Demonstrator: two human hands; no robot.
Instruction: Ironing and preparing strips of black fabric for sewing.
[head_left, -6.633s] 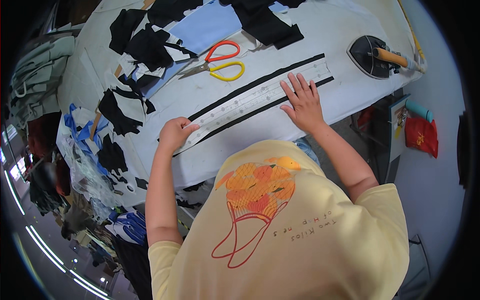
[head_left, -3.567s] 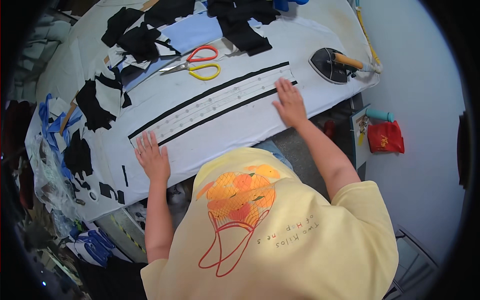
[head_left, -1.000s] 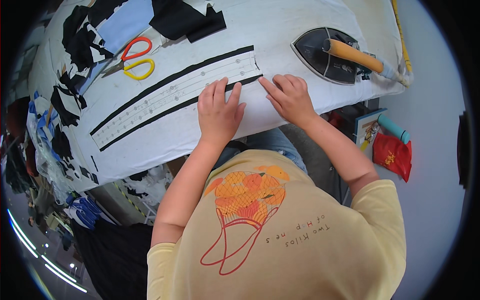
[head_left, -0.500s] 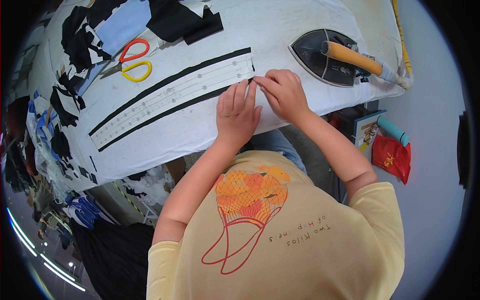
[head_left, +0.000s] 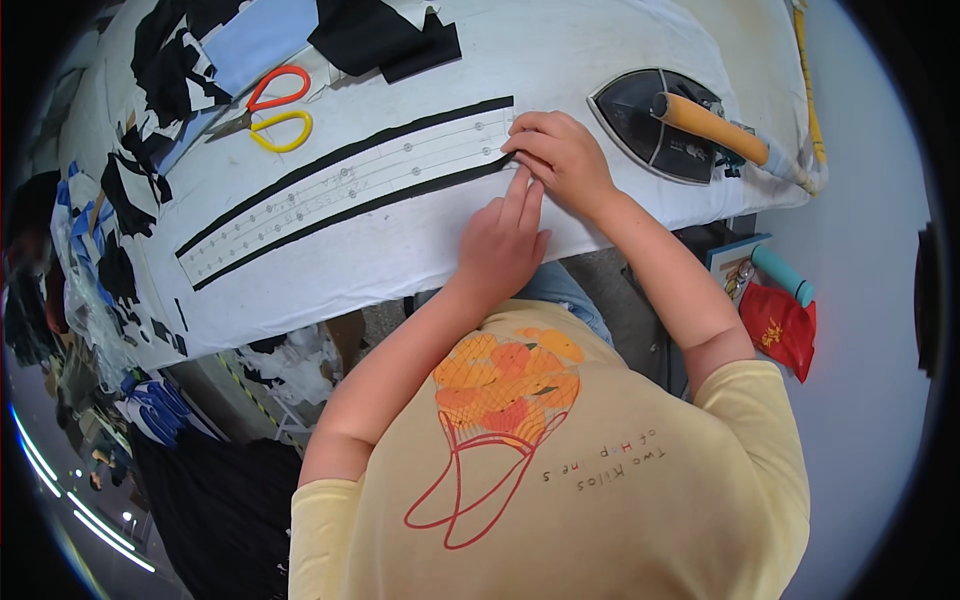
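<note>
A long curved white pattern piece (head_left: 385, 165), marked with lines and small circles, lies on the white-covered table, black fabric (head_left: 400, 190) showing along both long edges. At its right end my right hand (head_left: 565, 160) curls over the corner, fingers closed on the black fabric's edge. My left hand (head_left: 503, 245) is just below; its index and middle fingers stretch up to the same corner, touching near the right fingertips. The other left fingers are partly folded. What lies directly beneath the right fingertips is hidden.
An iron (head_left: 660, 125) with a wooden handle rests right of my right hand. Scissors (head_left: 270, 115) with red and yellow handles lie at the upper left, among black scraps (head_left: 385, 40) and light blue cloth (head_left: 262, 38). Beyond the table's right edge are a red pouch (head_left: 778, 330) and a teal cylinder (head_left: 783, 275).
My left hand has slid off the pattern piece, down and to the right. My right hand has moved its fingers further over the end, and the lower black edge there now bends upward.
</note>
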